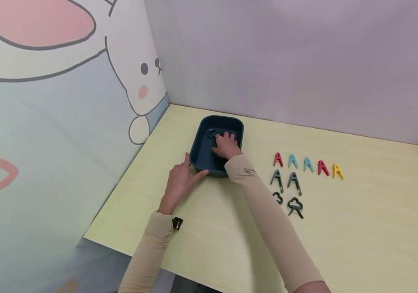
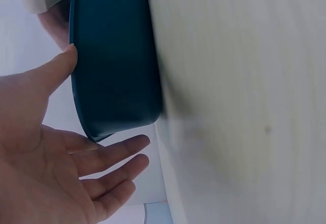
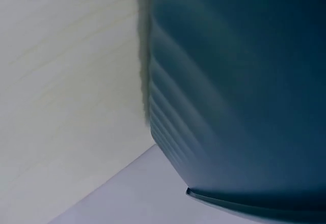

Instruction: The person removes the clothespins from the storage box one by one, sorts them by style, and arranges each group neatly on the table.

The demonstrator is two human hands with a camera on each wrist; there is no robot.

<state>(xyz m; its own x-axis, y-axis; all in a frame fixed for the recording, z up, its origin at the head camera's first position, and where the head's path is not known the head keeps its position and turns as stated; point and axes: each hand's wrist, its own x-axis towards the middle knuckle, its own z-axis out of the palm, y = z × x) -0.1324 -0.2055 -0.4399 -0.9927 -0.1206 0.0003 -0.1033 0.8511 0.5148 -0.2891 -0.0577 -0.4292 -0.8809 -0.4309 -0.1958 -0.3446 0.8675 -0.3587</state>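
A dark blue rectangular bin [image 1: 203,150] stands at the far left of the table. My left hand [image 1: 179,183] is at its near left corner, thumb touching the rim and fingers spread along the side. The left wrist view shows that hand [image 2: 56,147] with fairly straight fingers beside the bin [image 2: 112,61]. Inside the bin, my right hand [image 1: 226,145] reaches down with bent fingers near a dark green clip [image 1: 212,133]. Whether it pinches anything is hidden. Only the bin's outer wall [image 3: 229,107] fills the right wrist view, without the hand.
Right of the bin lies a row of small clothespins: red [image 1: 278,159], light blue [image 1: 293,161] and yellow [image 1: 338,171] among them. Below are two dark green clothespins [image 1: 294,183] and two clips with cloud-shaped tops [image 1: 295,207]. Walls border the table's left and back edges.
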